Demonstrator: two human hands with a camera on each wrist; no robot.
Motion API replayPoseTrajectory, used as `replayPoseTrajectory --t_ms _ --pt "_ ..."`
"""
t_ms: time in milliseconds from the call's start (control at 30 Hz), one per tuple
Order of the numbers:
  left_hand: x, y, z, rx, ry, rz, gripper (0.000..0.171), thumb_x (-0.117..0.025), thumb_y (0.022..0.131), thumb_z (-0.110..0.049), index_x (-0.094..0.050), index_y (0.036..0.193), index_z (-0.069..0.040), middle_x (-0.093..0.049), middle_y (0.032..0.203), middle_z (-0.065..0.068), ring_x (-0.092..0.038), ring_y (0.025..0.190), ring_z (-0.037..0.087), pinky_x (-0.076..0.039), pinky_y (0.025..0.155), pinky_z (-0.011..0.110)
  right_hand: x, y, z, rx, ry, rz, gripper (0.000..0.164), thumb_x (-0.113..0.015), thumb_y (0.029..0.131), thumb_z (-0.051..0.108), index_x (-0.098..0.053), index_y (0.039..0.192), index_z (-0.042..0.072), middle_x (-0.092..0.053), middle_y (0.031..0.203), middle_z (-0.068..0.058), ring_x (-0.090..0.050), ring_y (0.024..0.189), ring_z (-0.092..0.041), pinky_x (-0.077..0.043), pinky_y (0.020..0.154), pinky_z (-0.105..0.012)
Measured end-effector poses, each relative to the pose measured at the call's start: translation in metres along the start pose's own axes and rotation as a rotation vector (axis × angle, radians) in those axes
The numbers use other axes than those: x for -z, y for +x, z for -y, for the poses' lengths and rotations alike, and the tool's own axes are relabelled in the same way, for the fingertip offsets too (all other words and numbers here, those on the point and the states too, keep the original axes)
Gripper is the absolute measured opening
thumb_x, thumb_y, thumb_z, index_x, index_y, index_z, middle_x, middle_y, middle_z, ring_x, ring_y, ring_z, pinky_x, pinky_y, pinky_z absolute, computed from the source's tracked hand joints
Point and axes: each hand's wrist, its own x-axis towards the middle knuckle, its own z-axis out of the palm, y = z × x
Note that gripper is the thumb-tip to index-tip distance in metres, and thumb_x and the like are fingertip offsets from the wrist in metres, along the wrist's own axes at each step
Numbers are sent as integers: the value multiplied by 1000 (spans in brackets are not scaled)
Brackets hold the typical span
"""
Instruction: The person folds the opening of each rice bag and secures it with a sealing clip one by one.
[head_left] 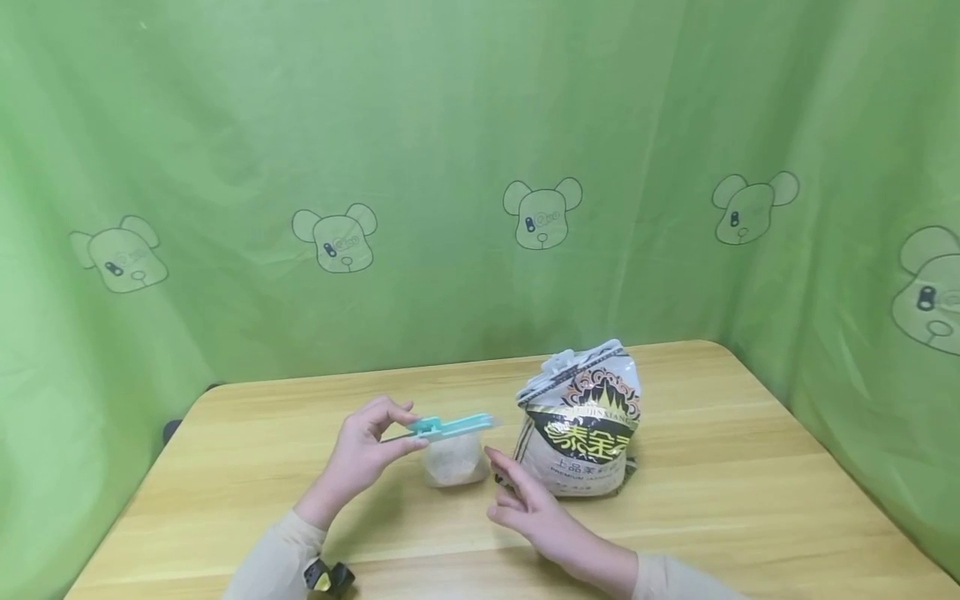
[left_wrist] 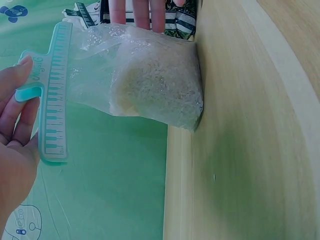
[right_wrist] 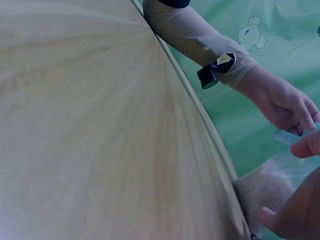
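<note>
My left hand pinches the handle of a teal bag clip between thumb and fingers. The clip, marked like a ruler, lies across the top of a clear plastic bag with rice in its lower part. The bag's bottom meets the table, and its upper part is slack. My right hand is held to the right of the bag, fingers extended towards it and holding nothing. Just behind that hand stands a larger printed rice sack, its folded top held by a pale clip.
The wooden table has rounded far corners. Green curtain with bear-head outlines surrounds its back and sides. A small black wrist camera is strapped at the left sleeve.
</note>
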Motion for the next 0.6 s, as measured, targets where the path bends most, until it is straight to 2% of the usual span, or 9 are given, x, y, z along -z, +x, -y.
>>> replayPoseTrajectory --t_ms 233,400,600 --pt "0 0 -1 -4 -6 2 23 -81 73 -1 -69 93 -1 -64 91 12 -63 113 7 -49 102 38 2 1 -9 27 -64 96 80 -60 94 15 -11 155 5 -5 163 -20 -14 148 -43 -25 116 -53" --pt "0 0 -1 6 -3 9 22 -80 74 -1 -70 94 -2 -64 90 11 -64 115 19 -48 103 38 3 2 -12 58 -107 136 83 -61 93 16 -8 156 7 1 163 -21 -12 148 -43 -22 116 -52" --pt "-2 2 -1 5 9 12 22 -80 74 -2 -70 94 -3 -65 91 10 -64 116 31 -49 103 36 3 3 -12 73 -119 139 82 -61 94 16 -8 156 7 1 163 -21 -13 148 -42 -21 116 -50"
